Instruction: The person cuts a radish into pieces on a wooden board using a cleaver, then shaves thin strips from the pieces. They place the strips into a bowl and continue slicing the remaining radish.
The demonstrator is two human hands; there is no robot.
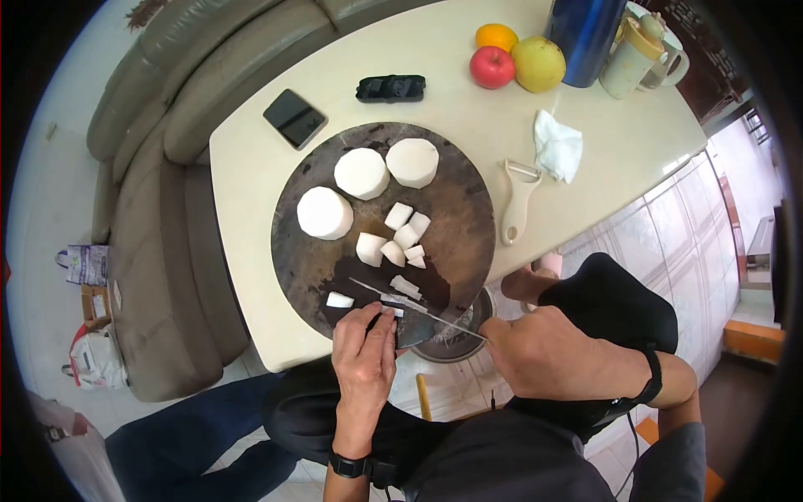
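We list, centre of frame: board (464,209), dark brown, mottled, with a blacker wet patch; radish (361,173), plain white. Lower centre: knife (418,305), silver-grey. Table (468,100), cream, unpatterned. Upper left: phone (294,118), black; sofa (167,167), dull grey-green. Top right: orange (497,36), orange; apple (491,67), red; pear (538,64), yellow-green; flask (585,29), deep blue; mug (631,63), cream. Right of centre: cloth (557,146), white; peeler (517,201), pale beige. Bottom: we note wristbands (351,465), black; trousers (192,427), dark blue.

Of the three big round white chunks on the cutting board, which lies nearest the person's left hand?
The leftmost chunk, closest to the left hand; the other two sit higher on the board.
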